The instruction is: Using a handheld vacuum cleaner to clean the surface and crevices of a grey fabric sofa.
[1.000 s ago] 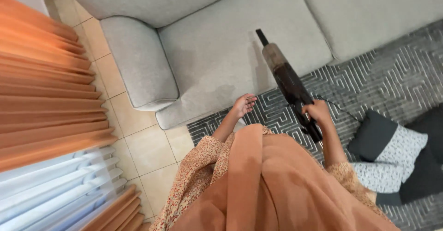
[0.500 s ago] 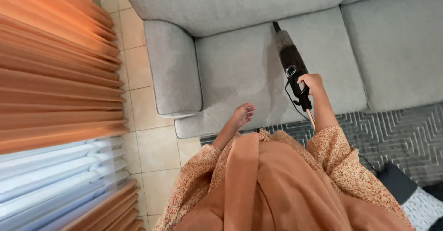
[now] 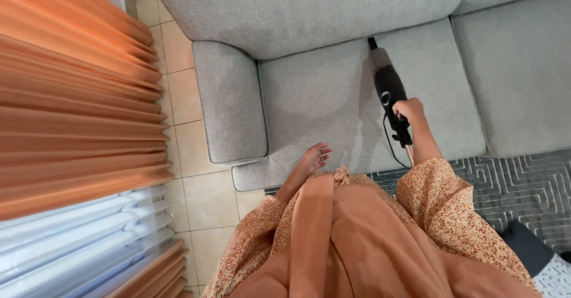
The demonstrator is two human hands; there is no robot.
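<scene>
- Nearest the camera, the person's orange patterned garment (image 3: 369,238) filled the lower middle of the view, just in front of the grey sofa (image 3: 321,96).
- The left hand (image 3: 314,157) hung empty with its fingers loosely spread, hovering over the front edge of the sofa seat, touching nothing that could be made out.
- The right hand (image 3: 407,110) was closed around the handle of a black handheld vacuum (image 3: 389,87), which lay tilted on the sofa's left seat cushion, its narrow nozzle pointing toward the crease under the back cushion.
- A thin cord (image 3: 389,146) looped down from the vacuum across the sofa seat toward the person; it seemed likely to snag or be drawn under the nozzle on a backward stroke.
- Left of the sofa, the padded armrest (image 3: 229,102) stood just beside the cushion, so a wide sideways sweep could knock the vacuum against it.
- Beyond the armrest, a narrow strip of beige floor tiles (image 3: 190,173) separated the sofa from the pleated orange curtain (image 3: 77,107), leaving little stepping room there.
- Right of the person, a grey patterned rug (image 3: 517,185) ran along the sofa front; its edge looked like a possible trip point.
- Farthest away, the sofa's right cushion (image 3: 523,66) offered open surface for the vacuum.
</scene>
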